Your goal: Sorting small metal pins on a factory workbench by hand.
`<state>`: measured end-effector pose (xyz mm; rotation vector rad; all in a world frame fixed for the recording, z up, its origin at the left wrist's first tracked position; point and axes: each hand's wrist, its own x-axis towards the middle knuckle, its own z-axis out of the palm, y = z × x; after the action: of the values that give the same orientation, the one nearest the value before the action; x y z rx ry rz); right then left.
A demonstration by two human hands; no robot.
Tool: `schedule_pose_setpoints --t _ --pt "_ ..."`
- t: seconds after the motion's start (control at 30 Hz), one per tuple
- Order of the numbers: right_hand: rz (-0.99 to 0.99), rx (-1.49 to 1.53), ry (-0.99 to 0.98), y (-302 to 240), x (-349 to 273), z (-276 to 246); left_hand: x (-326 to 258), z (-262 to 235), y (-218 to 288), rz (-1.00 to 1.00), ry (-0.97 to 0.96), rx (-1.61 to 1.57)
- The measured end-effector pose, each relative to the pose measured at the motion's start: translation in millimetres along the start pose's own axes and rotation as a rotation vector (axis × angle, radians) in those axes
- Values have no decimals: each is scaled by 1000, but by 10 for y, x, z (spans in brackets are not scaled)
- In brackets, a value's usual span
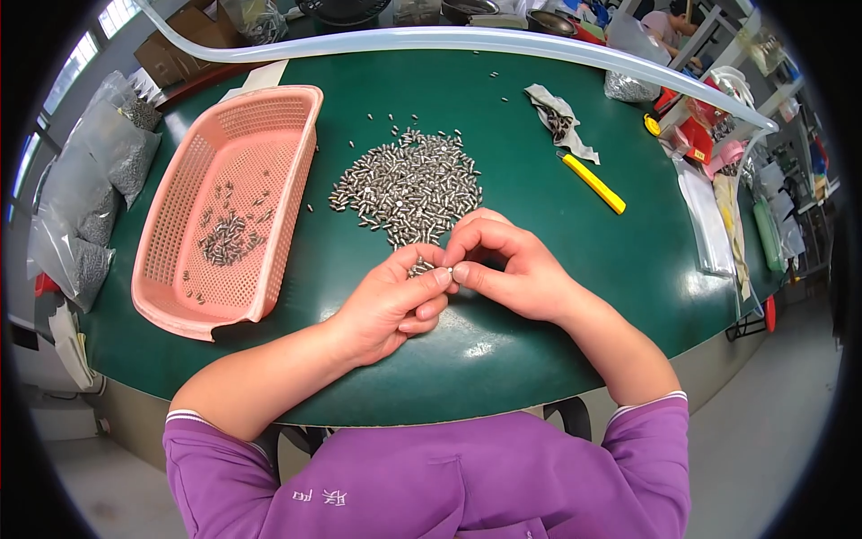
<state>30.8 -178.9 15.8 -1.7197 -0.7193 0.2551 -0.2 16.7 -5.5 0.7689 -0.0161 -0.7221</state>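
Note:
Both my hands meet over the green table, just in front of a heap of small silvery metal parts (409,180), each short and capsule-shaped. Several of these parts sit in the curled fingers of my left hand (395,296). My right hand (512,265) is closed in a pinch, its thumb and fingertip at a single small metal part (451,269) by the left thumb. The fine detail of that part is too small to make out. To the left stands a pink perforated plastic basket (301,153) with a loose cluster of similar metal parts (229,239) on its bottom.
A yellow utility knife (593,183) lies right of the heap, below a crumpled cloth (561,121) with dark bits. Clear bags of metal parts (94,207) line the left edge. A pale raised strip (431,38) borders the table's far side. Stray parts are scattered around the heap.

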Motion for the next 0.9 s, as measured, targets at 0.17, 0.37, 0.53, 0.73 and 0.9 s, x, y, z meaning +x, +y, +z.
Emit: schedule_pose_setpoints --t 0.17,0.37,0.53,0.73,0.9 --pt "27 8 61 -14 7 -16 -2 -3 19 4 -15 -25" --pt "-155 -596 124 118 34 -83 1 40 27 9 10 -3" --pt "-198 -770 54 127 26 -74 -5 38 40 4 9 -6" --pt "-206 -792 71 144 36 -106 -16 6 40 -1 1 9" --pt "-168 -845 47 100 24 -123 -17 -23 36 1 -37 -22"
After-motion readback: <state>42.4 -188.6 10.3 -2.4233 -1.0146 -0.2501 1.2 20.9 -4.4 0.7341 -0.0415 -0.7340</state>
